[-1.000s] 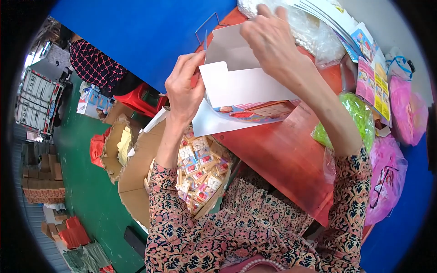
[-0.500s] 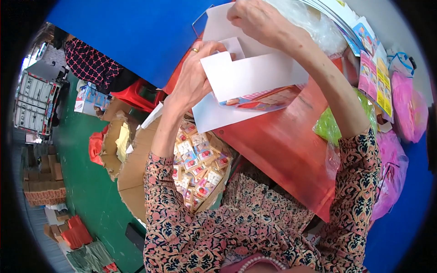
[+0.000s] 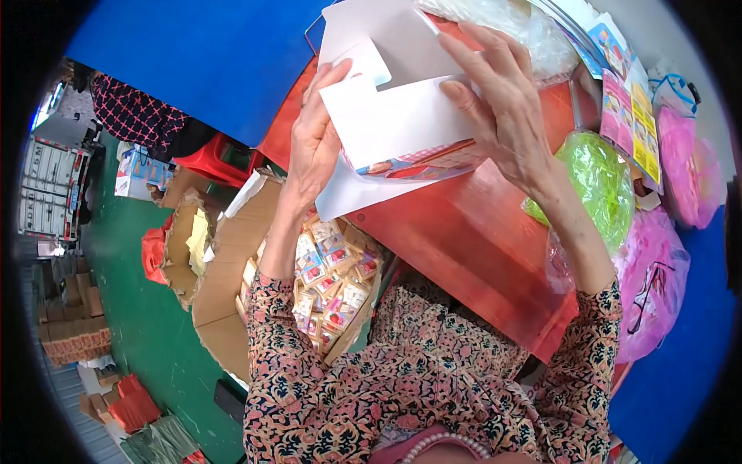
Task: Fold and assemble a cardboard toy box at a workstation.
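Observation:
An open-topped white cardboard box (image 3: 410,114) with a colourful printed outer face stands tilted over the red table. My left hand (image 3: 313,143) grips its left side, the thumb near a folded white tab. At the box's right end, my right hand (image 3: 506,116) has its fingers spread, thumb and fingertips touching the upper edge. A tall flap (image 3: 386,35) rises at the far side, its inside greyish white. White card (image 3: 352,193) sticks out below the printed face. What lies inside the box is hidden.
A large brown carton (image 3: 224,286) of small wrapped packets (image 3: 336,263) stands left of the red tabletop (image 3: 464,232). Green (image 3: 595,182) and pink plastic bags (image 3: 657,271) lie at the right. Clear plastic (image 3: 502,23) lies behind the box. A red stool (image 3: 224,158) stands farther left.
My right hand has come down from the top of the far flap to the box's right end, its fingers opening out. My left hand still holds the left side.

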Demonstrator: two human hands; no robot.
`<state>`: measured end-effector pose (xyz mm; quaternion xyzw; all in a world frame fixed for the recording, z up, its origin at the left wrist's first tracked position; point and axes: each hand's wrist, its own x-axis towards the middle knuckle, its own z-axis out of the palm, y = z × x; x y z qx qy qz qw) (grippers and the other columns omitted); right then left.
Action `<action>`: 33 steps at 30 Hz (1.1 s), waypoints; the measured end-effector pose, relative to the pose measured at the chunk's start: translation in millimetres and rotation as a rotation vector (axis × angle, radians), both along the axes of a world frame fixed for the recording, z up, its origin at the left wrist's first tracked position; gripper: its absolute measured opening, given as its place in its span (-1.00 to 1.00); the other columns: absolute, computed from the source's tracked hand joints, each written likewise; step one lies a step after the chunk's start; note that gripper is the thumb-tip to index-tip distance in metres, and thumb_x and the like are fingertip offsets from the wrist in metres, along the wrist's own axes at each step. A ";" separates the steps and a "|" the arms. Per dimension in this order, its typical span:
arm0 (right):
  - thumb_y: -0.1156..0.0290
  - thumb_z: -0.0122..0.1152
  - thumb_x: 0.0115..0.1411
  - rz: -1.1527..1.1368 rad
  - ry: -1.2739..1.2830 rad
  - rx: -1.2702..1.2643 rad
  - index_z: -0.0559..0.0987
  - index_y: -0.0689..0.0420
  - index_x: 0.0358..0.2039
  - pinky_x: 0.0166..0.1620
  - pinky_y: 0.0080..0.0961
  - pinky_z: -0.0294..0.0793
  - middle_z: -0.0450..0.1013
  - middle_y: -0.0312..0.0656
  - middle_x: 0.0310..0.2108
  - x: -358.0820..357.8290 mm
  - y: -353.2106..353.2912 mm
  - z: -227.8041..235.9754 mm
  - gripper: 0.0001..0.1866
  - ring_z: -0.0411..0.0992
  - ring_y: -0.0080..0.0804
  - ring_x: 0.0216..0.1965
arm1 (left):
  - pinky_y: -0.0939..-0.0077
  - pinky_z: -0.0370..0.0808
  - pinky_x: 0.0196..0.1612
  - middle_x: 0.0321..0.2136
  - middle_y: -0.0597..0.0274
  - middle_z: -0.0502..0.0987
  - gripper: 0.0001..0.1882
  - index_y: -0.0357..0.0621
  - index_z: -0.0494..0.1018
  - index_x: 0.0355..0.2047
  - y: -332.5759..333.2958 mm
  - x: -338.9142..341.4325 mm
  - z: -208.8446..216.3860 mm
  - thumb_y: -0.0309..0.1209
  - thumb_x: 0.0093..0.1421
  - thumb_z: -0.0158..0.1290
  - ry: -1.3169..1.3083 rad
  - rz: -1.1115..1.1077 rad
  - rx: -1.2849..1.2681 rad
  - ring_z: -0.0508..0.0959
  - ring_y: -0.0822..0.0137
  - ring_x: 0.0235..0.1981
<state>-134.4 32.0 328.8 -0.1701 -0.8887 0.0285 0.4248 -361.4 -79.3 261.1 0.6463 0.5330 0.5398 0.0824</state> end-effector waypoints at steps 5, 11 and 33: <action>0.33 0.21 0.21 -0.014 -0.050 -0.027 0.52 0.02 0.10 0.18 -0.21 0.26 0.32 -0.09 0.16 -4.1 1.3 -6.7 -0.59 0.21 -0.02 0.18 | 0.23 0.10 0.33 0.25 0.09 0.29 -0.66 -0.27 0.45 0.06 -3.2 6.0 -3.2 -0.49 0.34 -0.15 -0.102 0.004 0.017 0.13 0.05 0.34; 0.27 0.24 0.19 0.022 -0.087 -0.181 0.46 0.20 0.11 0.19 -0.25 0.23 0.37 -0.06 0.10 -12.4 8.2 -15.0 -0.50 0.23 -0.06 0.16 | 0.25 0.07 0.34 0.29 0.08 0.24 -0.62 -0.31 0.43 0.08 -6.7 14.6 -5.3 -0.44 0.35 -0.20 -0.204 -0.030 0.019 0.12 0.11 0.35; 0.33 0.32 0.13 0.086 -0.155 -0.554 0.35 0.27 0.17 0.16 -0.39 0.28 0.37 -0.04 0.10 -3.7 27.7 -17.1 -0.37 0.31 -0.23 0.13 | 0.03 0.18 0.28 0.10 -0.14 0.41 -0.62 -0.37 0.40 0.03 -4.6 32.6 28.7 -0.50 0.23 -0.16 0.449 0.186 -0.138 0.27 -0.13 0.25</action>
